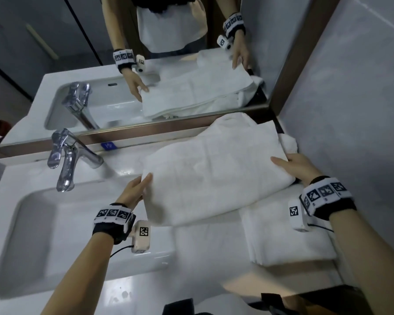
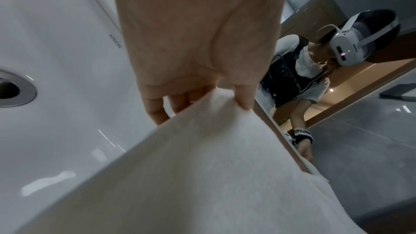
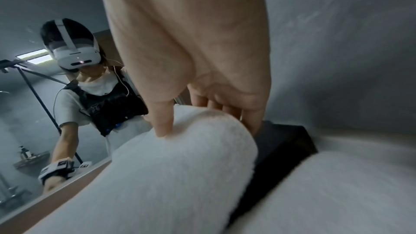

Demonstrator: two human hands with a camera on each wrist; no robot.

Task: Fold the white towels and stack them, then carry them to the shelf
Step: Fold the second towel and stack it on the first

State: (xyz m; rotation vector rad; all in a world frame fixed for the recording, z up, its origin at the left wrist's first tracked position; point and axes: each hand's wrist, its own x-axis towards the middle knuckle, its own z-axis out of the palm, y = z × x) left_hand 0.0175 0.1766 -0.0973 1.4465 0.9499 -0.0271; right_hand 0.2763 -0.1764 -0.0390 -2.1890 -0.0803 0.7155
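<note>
Two hands hold large white terry towel (image 1: 214, 178) above white worktop (image 1: 191, 280), right of chrome faucet (image 1: 66, 160): left hand (image 1: 134, 189) pinches left edge, right hand (image 1: 298, 167) grips right end. Folded white towel (image 1: 287, 237) lies beneath, further right.

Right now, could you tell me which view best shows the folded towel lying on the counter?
The head view: the folded towel lies whole on the counter, below the right hand. The right wrist view shows only a blurred white corner, likely the same towel. The left wrist view does not show it.
</note>
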